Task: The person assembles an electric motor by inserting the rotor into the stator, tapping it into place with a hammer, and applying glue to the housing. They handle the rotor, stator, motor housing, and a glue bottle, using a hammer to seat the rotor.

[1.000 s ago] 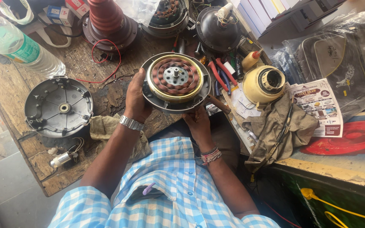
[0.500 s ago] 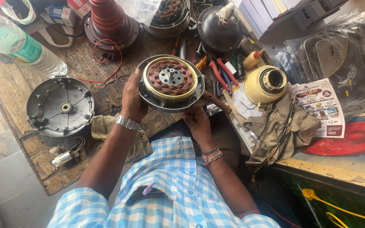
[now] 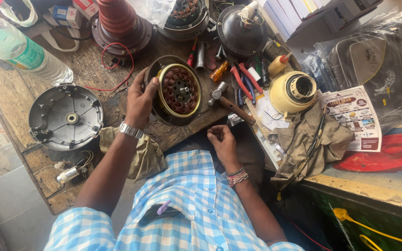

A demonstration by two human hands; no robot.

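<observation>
Hammer [image 3: 226,100] and pliers [image 3: 242,81] crowd the motor's [image 3: 175,90] right; bench edge below lies free

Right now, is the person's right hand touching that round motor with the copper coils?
Apart. The head view shows the right hand curled near the person's body, with bare wood between it and the motor, which only the left hand grips.

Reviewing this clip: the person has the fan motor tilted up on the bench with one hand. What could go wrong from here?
1. Only the left hand grips the fan motor, tilted on its edge; the right hand is off it, so it might slip or roll.
2. A hammer and pliers lie close beside it; a falling motor could hit them.
3. The red wire trails nearby and may snag.
</observation>
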